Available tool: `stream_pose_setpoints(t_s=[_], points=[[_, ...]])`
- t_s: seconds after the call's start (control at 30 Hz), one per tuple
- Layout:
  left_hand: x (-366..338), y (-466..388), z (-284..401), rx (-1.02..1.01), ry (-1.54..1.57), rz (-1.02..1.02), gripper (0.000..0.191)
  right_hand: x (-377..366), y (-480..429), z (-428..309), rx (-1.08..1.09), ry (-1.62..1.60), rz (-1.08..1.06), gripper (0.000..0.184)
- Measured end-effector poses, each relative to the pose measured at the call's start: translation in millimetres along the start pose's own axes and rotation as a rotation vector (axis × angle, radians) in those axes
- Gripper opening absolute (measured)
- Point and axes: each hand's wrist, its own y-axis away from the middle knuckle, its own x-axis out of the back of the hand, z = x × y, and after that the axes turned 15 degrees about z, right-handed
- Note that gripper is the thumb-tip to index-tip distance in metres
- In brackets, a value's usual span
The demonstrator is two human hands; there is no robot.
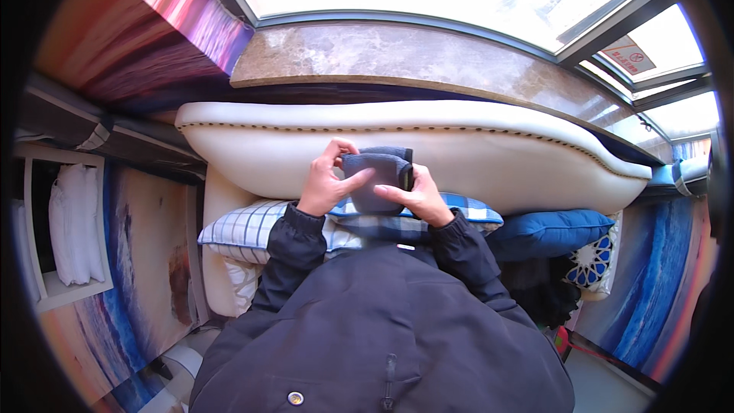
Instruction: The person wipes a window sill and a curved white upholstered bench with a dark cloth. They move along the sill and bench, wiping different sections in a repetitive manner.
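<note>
A folded grey-blue cloth [375,183] with dark edging is held up between my hands, above the pillows and in front of the cream sofa back. My left hand [330,182] grips its left side, with the thumb across the near face and the fingers at the upper left corner. At the right edge, my right hand [417,195] pinches the cloth, its thumb on the near face and its fingers mostly hidden behind. Below the cloth lie a white and blue checked pillow [243,229] and another blue-checked pillow [473,209].
The cream sofa back [367,146] with studded trim runs across in front of me, below a stone window sill [355,57]. A dark blue cushion [553,232] and a patterned cushion [593,261] lie at the right. Rolled white fabric [74,223] stands in a cabinet at the left.
</note>
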Motion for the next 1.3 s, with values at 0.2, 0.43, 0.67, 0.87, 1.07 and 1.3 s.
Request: stream_pose_setpoints(t_s=[0.2,0.43,0.67,0.87,1.07,1.3], points=[[6.2,-2.1,9.9,-0.088,-0.122,-0.082,0.028,5.8,-3.7,17.0,-0.046,-0.054,0.055,0.032],[23.6,-4.3,24.6,-0.199,-0.398,-0.169,0.031,34.7,-11.2,-16.8,-0.136,0.418,-0.075,0.060],[29.5,-11.2,72.1,-0.258,-0.224,-0.445,0.021,44.9,-17.9,-30.8,-0.052,0.380,-0.167,0.059],[4.8,-3.6,101.6,-0.480,-0.455,-0.149,0.018,28.8,-20.3,-44.3,0.024,0.352,-0.213,0.058],[-2.0,-6.5,97.9,-0.529,-0.423,-0.125,0.019,21.3,-14.5,-39.5,0.063,0.392,-0.120,0.064],[-0.1,-8.1,103.8,-0.323,-0.287,-0.450,0.017,59.6,-15.2,-12.5,0.038,0.263,-0.019,0.059]])
